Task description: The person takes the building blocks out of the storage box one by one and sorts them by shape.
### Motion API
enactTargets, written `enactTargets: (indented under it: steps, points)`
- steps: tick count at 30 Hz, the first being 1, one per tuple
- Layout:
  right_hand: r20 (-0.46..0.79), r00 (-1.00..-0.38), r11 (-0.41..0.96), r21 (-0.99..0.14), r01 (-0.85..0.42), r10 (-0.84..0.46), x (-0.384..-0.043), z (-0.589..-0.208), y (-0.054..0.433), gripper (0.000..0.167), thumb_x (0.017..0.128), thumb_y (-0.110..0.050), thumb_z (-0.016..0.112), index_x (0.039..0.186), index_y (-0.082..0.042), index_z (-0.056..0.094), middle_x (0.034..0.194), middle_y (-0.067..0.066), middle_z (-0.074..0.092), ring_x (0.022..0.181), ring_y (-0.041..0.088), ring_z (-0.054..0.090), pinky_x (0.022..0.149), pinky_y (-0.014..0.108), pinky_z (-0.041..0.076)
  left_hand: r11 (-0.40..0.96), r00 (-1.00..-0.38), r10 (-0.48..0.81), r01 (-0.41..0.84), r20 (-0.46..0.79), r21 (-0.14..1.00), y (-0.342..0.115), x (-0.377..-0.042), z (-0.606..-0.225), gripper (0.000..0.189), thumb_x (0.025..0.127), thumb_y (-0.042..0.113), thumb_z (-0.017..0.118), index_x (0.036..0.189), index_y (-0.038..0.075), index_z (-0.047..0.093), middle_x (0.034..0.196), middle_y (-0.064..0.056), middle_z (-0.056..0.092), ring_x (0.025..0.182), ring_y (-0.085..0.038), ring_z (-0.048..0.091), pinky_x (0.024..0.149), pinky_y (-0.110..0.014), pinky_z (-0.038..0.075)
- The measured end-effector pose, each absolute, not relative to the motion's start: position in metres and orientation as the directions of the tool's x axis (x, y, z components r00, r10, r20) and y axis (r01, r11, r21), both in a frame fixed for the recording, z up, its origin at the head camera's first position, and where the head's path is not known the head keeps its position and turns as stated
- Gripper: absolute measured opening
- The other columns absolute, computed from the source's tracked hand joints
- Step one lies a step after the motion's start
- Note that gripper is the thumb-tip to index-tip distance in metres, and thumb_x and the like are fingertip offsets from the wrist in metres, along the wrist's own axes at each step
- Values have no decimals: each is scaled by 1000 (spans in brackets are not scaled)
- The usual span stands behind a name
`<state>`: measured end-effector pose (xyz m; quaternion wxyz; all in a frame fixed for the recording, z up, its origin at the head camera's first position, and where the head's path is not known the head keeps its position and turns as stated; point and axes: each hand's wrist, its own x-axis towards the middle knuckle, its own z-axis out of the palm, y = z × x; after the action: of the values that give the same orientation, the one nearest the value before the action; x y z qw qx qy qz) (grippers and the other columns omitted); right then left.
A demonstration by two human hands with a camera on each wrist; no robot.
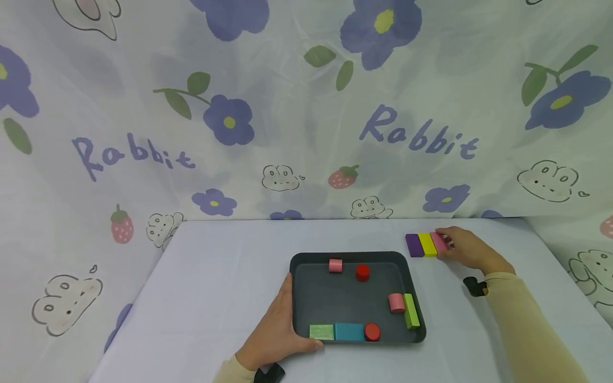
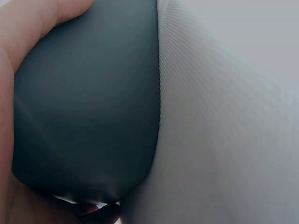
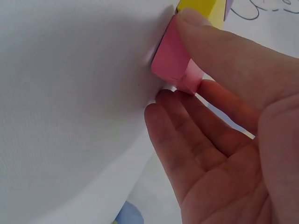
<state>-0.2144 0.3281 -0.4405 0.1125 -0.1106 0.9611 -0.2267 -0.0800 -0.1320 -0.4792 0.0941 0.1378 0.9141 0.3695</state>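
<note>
At lower center, the left hand [image 1: 275,331] grips the left corner of the dark tray [image 1: 335,301], thumb along the near rim, likely to keep it steady. At right of the frame, the right hand [image 1: 469,250] is nearly closed, pinching the pink block [image 1: 438,240] by its ends, perhaps because its inner long side sits against the yellow block [image 1: 427,244]. Bare bench [image 1: 493,234] lies right of that row; the tray's middle offers open floor, its raised walls bounding it.
</note>
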Motion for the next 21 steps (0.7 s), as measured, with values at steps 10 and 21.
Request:
enactTargets:
  steps: [10, 21]
  points:
    - [-174, -942, 869, -460, -181, -288, -214, -439, 328, 73, 88, -15, 78, 143, 15, 41, 127, 34, 54, 111, 46, 53, 100, 64, 41, 696, -946, 315, 180, -70, 695, -131, -79, -478, 151, 61, 67, 87, 160, 3, -7, 168, -11, 1, 153, -28, 13, 117, -53, 25]
    - [-131, -959, 896, -405, -180, -252, -206, -438, 323, 77, 83, -12, 83, 144, 11, 42, 135, 37, 46, 118, 50, 49, 102, 66, 38, 700, -947, 313, 180, -70, 691, -132, -79, -480, 151, 61, 68, 87, 160, 2, -6, 168, -13, 2, 152, -29, 14, 117, -54, 26]
